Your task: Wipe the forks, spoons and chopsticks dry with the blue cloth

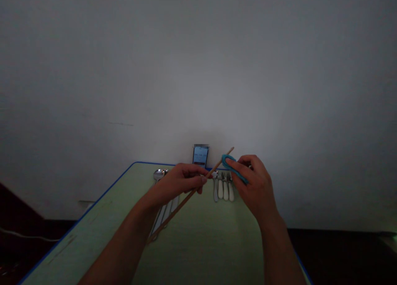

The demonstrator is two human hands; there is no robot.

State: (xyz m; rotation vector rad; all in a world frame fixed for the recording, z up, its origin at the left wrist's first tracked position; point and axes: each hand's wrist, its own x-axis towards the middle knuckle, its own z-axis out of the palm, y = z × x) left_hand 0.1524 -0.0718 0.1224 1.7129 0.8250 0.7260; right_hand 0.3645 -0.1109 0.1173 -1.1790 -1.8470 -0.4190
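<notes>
My forearms (pixel 124 239): over the desk (pixel 204 243).
My left hand (pixel 176 179): fingers clamped on a slanting wooden chopstick (pixel 186 199).
My right hand (pixel 256 179): fingers pinching blue cloth (pixel 228 157) beside its upper end.
Far edge: forks (pixel 226 186).

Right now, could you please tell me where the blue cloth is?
In the head view, the blue cloth is in the right hand, beside the wooden stick near its upper end and by the forks.
</notes>
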